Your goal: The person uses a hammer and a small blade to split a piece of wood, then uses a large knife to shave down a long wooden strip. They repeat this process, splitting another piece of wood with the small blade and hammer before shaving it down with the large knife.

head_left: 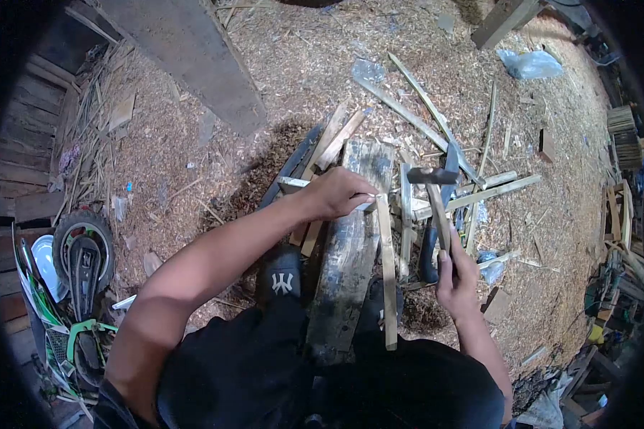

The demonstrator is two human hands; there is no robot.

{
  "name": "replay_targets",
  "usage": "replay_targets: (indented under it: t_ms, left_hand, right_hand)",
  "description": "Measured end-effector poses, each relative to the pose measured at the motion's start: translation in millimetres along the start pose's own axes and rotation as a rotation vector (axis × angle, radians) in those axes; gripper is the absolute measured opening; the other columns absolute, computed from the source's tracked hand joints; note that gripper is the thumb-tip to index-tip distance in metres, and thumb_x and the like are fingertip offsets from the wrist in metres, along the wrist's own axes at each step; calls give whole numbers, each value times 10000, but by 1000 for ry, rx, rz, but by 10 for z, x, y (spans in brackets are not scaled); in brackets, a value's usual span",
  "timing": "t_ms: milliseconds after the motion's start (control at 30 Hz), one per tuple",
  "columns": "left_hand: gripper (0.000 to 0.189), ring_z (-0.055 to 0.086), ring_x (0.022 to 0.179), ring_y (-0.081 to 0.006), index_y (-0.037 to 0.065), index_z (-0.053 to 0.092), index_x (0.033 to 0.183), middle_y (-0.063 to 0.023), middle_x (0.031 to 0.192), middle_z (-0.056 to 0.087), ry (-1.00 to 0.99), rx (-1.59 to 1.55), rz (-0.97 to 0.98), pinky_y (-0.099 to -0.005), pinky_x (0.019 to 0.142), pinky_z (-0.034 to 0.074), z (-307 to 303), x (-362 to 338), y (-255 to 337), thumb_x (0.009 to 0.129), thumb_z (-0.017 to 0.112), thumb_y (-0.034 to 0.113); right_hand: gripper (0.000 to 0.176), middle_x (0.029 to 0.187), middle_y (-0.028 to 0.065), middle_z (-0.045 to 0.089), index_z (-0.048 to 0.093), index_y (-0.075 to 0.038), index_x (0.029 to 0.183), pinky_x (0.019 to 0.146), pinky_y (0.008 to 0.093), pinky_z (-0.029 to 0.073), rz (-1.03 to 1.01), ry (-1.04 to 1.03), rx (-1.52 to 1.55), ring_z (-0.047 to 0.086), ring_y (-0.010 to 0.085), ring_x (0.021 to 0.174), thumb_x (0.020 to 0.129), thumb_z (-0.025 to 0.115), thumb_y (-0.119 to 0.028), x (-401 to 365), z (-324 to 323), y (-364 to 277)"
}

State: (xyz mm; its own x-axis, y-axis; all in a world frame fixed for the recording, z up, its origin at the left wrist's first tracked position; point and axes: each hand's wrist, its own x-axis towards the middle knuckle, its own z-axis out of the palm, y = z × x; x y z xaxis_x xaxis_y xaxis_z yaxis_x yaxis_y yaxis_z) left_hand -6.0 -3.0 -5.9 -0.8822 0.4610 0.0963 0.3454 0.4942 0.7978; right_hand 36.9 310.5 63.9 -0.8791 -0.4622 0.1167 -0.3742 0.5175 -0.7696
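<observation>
My left hand point(342, 193) is closed in a pinch at the top end of a narrow wooden strip point(387, 272). What lies between its fingertips is too small to make out. A second wood piece point(292, 184) runs crosswise beneath that hand, partly hidden by it. Below them lies a worn, dark-stained wooden plank point(347, 264), between my feet. Wrapped round a wooden handle, my right hand point(458, 280) holds a hammer point(433, 176). The hammer's dark metal head is raised to the right of the strip's top end. A handsaw point(428, 254) with a dark handle lies beneath the hammer.
Loose wooden strips point(415, 121) lie scattered ahead and to the right over shavings on the ground. A broad board point(186, 61) juts in from the upper left. A bike with a black wheel point(84, 247) stands at left. A plastic bag point(531, 64) lies far right.
</observation>
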Motion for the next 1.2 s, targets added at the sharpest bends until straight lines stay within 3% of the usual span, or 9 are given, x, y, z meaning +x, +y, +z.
replay_targets:
  t_ms: [67, 100, 200, 533, 600, 800, 867, 1067, 1200]
  left_hand:
    - [201, 714, 934, -337, 26, 722, 1086, -183, 1023, 729, -37, 15, -11, -396, 824, 562, -35, 30, 16, 900, 685, 92]
    - [205, 714, 935, -337, 28, 721, 1092, -185, 1027, 727, -103, 63, -51, -396, 821, 563, -69, 48, 34, 904, 685, 100]
    - [172, 678, 889, -385, 65, 733, 1040, -174, 960, 710, 34, 15, 31, -438, 780, 539, -3, 32, -5, 908, 676, 158]
    - [206, 714, 950, -320, 55, 726, 1072, -156, 1027, 737, 36, -20, -38, -398, 833, 563, -34, 6, 33, 883, 738, 137]
    - [203, 712, 948, -323, 61, 727, 1061, -154, 1020, 736, 24, 5, -53, -399, 835, 560, -38, 33, 31, 876, 746, 140]
    - [230, 699, 950, -342, 62, 710, 1063, -161, 994, 723, -58, 70, -108, -401, 853, 553, -77, 27, 13, 846, 759, 123]
    - [249, 695, 952, -351, 53, 702, 1074, -167, 991, 719, -97, 78, -88, -405, 860, 551, -54, 68, 9, 841, 759, 121]
    - [322, 687, 962, -373, -2, 688, 1094, -207, 1021, 708, -104, 162, -70, -442, 861, 549, 38, 41, -144, 823, 779, 146]
    - [301, 695, 861, -396, 7, 728, 1016, -216, 920, 714, -155, 245, -158, -452, 802, 550, 39, 66, -130, 823, 788, 229]
  right_hand:
    - [507, 961, 211, 705, 502, -46, 1458, 662, 400, 557, -251, -27, -140, 679, 263, 685, 958, 560, 14, 24, 28, 117]
    - [496, 974, 215, 705, 510, -50, 1451, 691, 392, 576, 6, -280, -301, 690, 272, 716, 961, 562, 6, 0, -67, 52]
    - [511, 998, 231, 703, 511, -51, 1450, 739, 389, 576, 89, -115, -65, 696, 333, 756, 947, 568, 21, -4, -95, 22]
    - [517, 975, 267, 688, 518, -77, 1452, 728, 380, 538, -77, -27, -88, 704, 362, 788, 946, 577, 11, 56, -53, -64]
    - [497, 1029, 279, 692, 516, -29, 1437, 744, 388, 542, 135, -319, -283, 716, 374, 843, 945, 574, 9, 104, -128, -142]
    - [537, 1015, 287, 692, 503, -147, 1474, 740, 467, 568, -34, -8, -83, 718, 376, 811, 955, 572, -30, 88, -149, -147]
    - [543, 1054, 278, 695, 503, -79, 1464, 766, 441, 570, 149, -379, -261, 721, 386, 865, 937, 571, 29, 121, -166, -149]
    - [553, 995, 261, 701, 503, -89, 1464, 724, 449, 579, -245, -10, -102, 704, 398, 800, 929, 592, 22, 64, -17, -3]
    - [447, 1188, 277, 674, 563, -58, 1401, 859, 412, 575, 51, -175, -85, 721, 385, 982, 958, 559, -5, 31, -50, -113]
